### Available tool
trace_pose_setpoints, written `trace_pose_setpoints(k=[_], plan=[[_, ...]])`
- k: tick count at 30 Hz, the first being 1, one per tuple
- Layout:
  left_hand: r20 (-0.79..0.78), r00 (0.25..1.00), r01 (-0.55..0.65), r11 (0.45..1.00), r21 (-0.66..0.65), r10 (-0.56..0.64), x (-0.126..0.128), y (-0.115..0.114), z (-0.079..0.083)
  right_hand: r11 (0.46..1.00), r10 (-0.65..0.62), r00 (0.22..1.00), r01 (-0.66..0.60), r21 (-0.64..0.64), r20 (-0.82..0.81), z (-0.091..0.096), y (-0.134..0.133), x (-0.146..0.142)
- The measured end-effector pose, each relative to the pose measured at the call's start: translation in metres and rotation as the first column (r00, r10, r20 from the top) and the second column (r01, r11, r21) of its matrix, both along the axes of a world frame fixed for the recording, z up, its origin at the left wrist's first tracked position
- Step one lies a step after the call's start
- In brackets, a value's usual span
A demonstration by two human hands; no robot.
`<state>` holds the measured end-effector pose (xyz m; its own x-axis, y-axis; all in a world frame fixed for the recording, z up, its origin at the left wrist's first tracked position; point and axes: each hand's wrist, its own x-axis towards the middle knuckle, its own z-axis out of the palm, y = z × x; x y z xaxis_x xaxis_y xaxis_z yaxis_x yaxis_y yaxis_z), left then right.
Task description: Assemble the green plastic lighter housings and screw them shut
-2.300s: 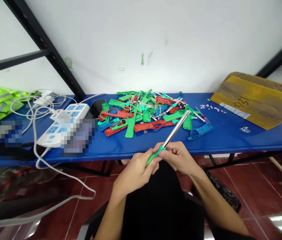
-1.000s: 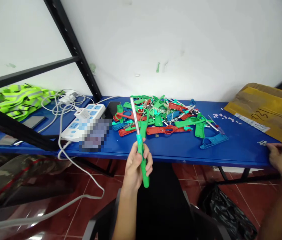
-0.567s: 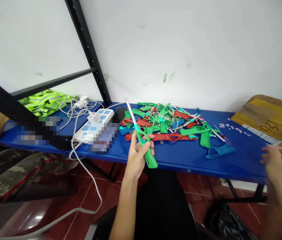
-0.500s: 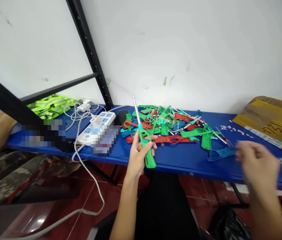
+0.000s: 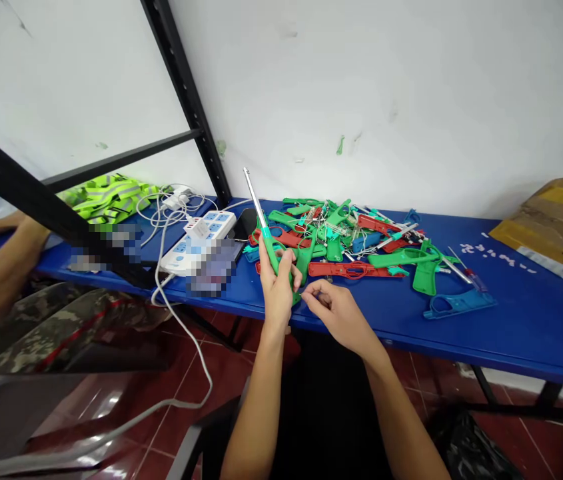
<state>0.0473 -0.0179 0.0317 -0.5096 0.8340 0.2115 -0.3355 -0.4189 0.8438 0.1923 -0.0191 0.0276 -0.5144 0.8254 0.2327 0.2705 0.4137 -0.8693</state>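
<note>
My left hand [image 5: 280, 283] is closed around a green long-nosed lighter [image 5: 271, 252], its silver tube pointing up and to the left. My right hand [image 5: 338, 313] is at the lower end of the handle, thumb and forefinger pinched together. Whatever is between those fingertips is too small to make out. Behind both hands lies a heap of lighter parts [image 5: 334, 230]: green and red shells, silver tubes and thin wires. A red shell [image 5: 356, 269] lies along its front. To the right rest a green shell [image 5: 425, 277] and a blue shell [image 5: 461, 303].
A white power strip [image 5: 201, 243] and a phone [image 5: 216, 267] lie left of the heap. A black rack post [image 5: 186, 87] rises behind. At far right is a cardboard box [image 5: 556, 227]. Another person's arm [image 5: 6, 267] reaches in at far left. White bits [image 5: 496, 257] dot the blue table.
My right hand has come from the right side of the table to the lighter's handle. The lighter, in my left hand, has shifted slightly up and left. The view has turned slightly.
</note>
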Motion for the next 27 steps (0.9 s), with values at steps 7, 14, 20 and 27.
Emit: trace_pose_setpoints(k=[7, 14, 20, 27], plan=[[0.020, 1.000, -0.001, 1.000, 0.021, 0.000, 0.0011, -0.0016, -0.0008, 1.000, 0.018, 0.997, -0.018, -0.009, 0.077, 0.0070, -0.0024, -0.0019], [0.017, 1.000, -0.017, 1.000, 0.011, 0.017, 0.0026, -0.0029, -0.0015, 1.000, -0.006, 0.995, 0.006, 0.004, 0.104, 0.0072, -0.0038, -0.0016], [-0.049, 0.997, 0.056, 0.997, 0.053, -0.053, 0.0026, -0.0029, -0.0055, 1.000, 0.015, 0.995, -0.015, -0.008, 0.103, 0.0063, -0.0036, -0.0015], [-0.019, 0.999, 0.033, 0.998, 0.062, -0.032, 0.0018, -0.0031, -0.0052, 1.000, -0.003, 0.994, 0.005, -0.015, 0.107, 0.0054, -0.0048, -0.0011]])
